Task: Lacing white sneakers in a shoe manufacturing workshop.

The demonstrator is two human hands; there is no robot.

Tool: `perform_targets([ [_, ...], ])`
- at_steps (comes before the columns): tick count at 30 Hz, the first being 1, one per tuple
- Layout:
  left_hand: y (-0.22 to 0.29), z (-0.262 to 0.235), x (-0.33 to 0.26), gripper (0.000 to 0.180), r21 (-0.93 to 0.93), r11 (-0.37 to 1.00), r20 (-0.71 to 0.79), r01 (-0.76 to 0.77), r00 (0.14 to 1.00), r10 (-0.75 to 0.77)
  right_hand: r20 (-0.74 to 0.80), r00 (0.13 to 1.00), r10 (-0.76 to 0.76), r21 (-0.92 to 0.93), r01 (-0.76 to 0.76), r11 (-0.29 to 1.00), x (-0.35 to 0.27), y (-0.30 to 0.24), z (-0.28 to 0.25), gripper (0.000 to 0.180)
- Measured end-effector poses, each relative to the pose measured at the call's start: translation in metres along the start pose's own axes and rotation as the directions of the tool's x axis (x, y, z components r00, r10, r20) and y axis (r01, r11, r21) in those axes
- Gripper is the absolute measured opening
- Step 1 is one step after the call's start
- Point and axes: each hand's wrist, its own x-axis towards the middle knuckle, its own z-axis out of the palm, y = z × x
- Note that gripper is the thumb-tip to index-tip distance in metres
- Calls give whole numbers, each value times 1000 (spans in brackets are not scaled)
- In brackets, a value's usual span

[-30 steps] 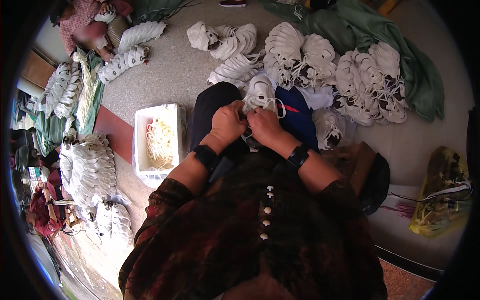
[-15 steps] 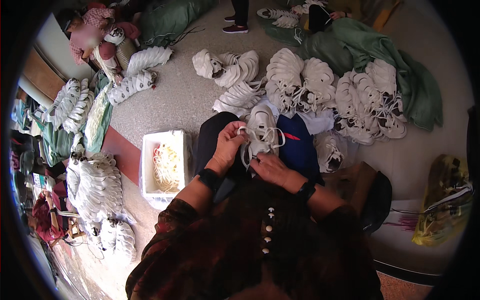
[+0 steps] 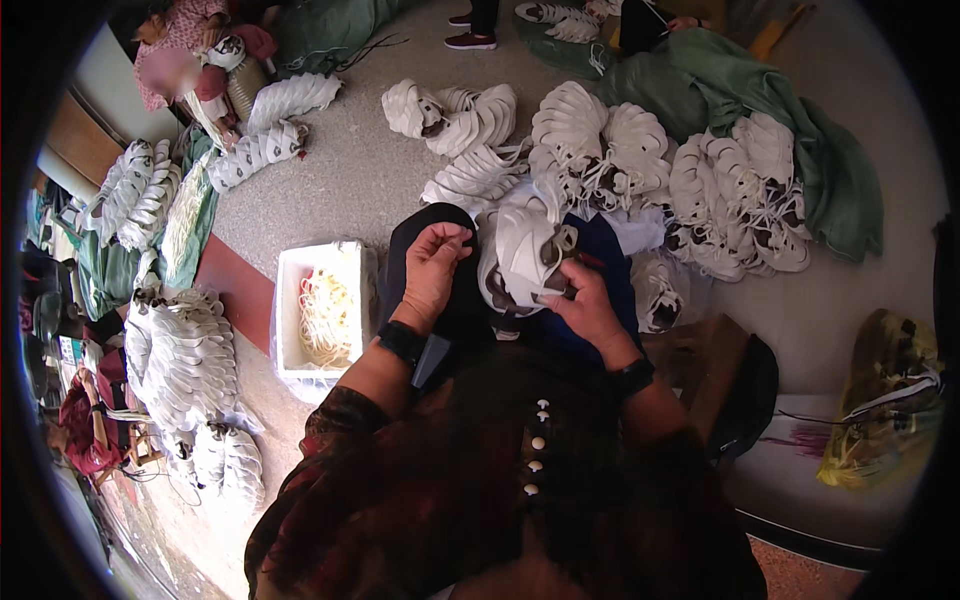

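A white shoe upper [image 3: 522, 255] lies over my lap, turned so its side faces up and its lacing is mostly hidden. My right hand [image 3: 590, 308] grips its edge near the dark opening, thumb and fingers closed on it. To the left of the upper, my left hand [image 3: 437, 268] is raised over my dark-clad knee with its fingertips pinched together. It is apart from the upper, and whatever it pinches, if anything, is too small to make out.
A white foam box [image 3: 290, 330] of pale laces [image 3: 325, 315] stands at my left. Stacked white uppers [image 3: 570, 125] lie ahead, beside a green sack [image 3: 740, 80]. More stacks [image 3: 185, 360] sit farther left. Another person [image 3: 185, 30] works at the upper left.
The upper has been turned over, hiding its laces. My left hand has let go of the lace and moved left. My right hand has shifted right and up to the upper's edge.
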Motion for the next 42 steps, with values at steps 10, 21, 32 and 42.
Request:
perform_targets([
  [10,-8,8,-7,5,531,804,427,-266,904,17,-133,991,-9,-65,1,998,-9,-36,-24,19],
  [21,-2,27,-13,26,663,242,737,-708,674,-49,-440,893,96,285,37,958,-10,-27,-39,15],
  [32,44,-23,4,29,231,932,-121,-278,943,311,284,959,-15,-369,124,921,6,-20,-2,22],
  [42,49,-5,-15,18,492,820,66,-292,952,299,386,918,-92,-543,307,782,4,17,34,29],
])
